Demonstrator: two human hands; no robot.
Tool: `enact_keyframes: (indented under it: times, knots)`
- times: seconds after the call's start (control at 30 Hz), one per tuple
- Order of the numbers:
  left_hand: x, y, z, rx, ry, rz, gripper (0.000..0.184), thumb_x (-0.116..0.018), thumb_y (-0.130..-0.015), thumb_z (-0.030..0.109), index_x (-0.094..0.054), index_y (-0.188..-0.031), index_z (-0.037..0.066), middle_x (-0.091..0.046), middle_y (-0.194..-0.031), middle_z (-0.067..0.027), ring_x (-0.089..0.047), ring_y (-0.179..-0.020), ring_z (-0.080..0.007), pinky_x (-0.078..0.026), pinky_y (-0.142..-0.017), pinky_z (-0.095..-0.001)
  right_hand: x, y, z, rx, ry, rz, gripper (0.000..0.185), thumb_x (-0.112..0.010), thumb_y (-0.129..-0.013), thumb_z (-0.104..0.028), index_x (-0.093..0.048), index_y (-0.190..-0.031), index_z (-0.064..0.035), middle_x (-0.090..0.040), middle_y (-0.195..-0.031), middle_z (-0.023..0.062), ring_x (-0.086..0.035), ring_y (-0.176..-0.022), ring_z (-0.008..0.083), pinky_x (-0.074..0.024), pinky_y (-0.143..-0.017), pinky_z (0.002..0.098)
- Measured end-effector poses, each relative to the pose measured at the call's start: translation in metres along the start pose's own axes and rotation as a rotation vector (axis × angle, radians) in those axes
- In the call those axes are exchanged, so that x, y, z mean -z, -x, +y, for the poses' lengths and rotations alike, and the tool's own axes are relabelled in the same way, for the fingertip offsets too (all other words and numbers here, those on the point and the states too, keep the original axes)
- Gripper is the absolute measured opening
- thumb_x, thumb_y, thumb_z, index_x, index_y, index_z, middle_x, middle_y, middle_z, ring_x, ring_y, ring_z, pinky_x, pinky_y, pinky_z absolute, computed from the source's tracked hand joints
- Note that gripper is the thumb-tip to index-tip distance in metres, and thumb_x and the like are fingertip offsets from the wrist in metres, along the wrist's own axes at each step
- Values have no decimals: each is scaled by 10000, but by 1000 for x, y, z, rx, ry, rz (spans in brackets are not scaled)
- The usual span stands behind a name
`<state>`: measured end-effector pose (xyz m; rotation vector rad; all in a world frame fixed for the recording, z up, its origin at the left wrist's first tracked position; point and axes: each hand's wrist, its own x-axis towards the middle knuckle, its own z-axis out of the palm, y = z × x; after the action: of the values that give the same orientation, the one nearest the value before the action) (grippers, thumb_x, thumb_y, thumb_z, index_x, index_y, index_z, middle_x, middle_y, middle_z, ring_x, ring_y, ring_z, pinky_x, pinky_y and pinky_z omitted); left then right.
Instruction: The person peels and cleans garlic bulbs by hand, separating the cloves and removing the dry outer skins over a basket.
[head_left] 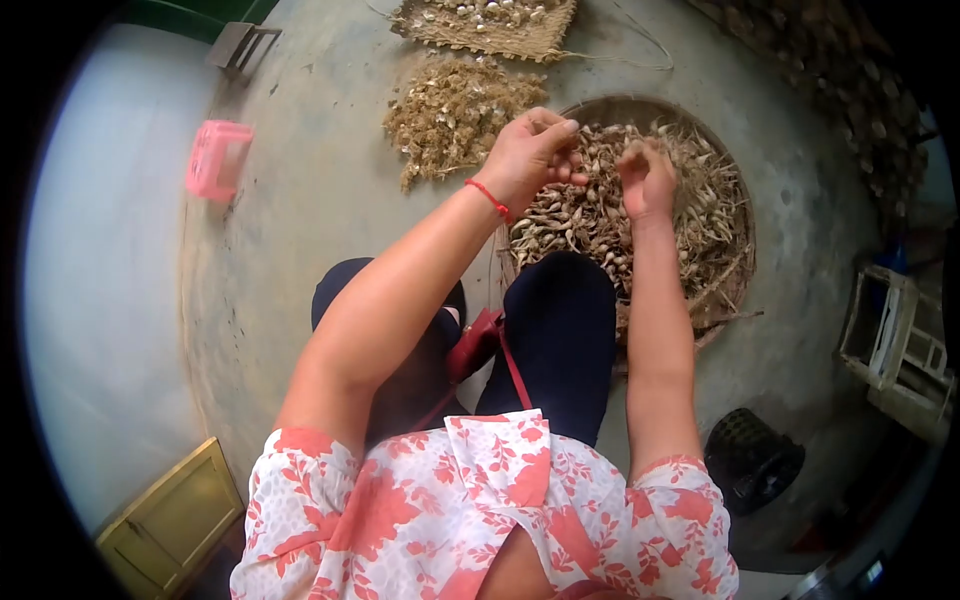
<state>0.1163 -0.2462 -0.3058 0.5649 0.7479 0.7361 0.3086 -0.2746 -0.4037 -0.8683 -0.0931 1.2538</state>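
Observation:
A round woven basket point(752, 232) in front of my knees holds a heap of small dried bulbs point(570, 215) with withered stems, like shallots or small onions. My left hand point(538, 160), a red bracelet at its wrist, is over the basket's left rim. Its thumb and index finger are pinched together, and whatever lies between them is too small to make out. Above the middle of the heap, my right hand point(650, 182) has its fingers curled in, their tips blurred. I cannot make out what it holds.
A pile of dry brown trimmings point(455, 110) lies left of the basket. Behind it sits a woven tray point(490, 35) with pale bulbs. A pink plastic container point(217, 160) stands by the left wall. On the right are a black bin point(752, 460) and a pale frame point(895, 340).

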Motion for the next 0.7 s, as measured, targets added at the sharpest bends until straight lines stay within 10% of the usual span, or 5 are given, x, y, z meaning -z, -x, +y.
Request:
enact_keyframes:
  times: [0.2, 0.3, 0.47, 0.7]
  knots:
    - [22, 24, 3, 148, -334, 273, 127, -437, -888, 29, -545, -953, 22, -564, -809, -73, -601, -676, -134, -568, -667, -336, 40, -5, 88, 208, 1931, -674, 217, -532, -824, -161, -604, -1021, -107, -600, -942, 156, -597, -836, 292, -473, -741, 410]
    - [27, 37, 14, 167, -387, 309, 127, -456, -879, 63, -568, -933, 39, -575, -824, -50, -575, -623, -104, -540, -607, -273, 66, -15, 112, 42, 2004, -580, 222, -541, -829, -239, -640, -1009, -156, -593, -1012, 189, -554, -968, 353, -435, -832, 449]
    - [29, 38, 11, 217, -348, 291, 221, -582, -873, 169, -521, -1047, 48, -587, -822, -36, -528, -532, -62, -499, -519, -206, 20, -2, 61, -162, 1159, -41, 194, -655, -850, -163, -653, -995, -35, -632, -837, 53, -547, -690, 131, -455, -655, 287]
    - [-4, 5, -10, 204, -437, 49, 511, -684, -818, 320, -425, -1166, 49, -543, -773, -36, -516, -500, -71, -469, -426, -225, -46, 44, 0, 130, 759, -428, 122, -610, -877, -105, -642, -960, -21, -636, -858, 31, -587, -784, 86, -484, -654, 228]
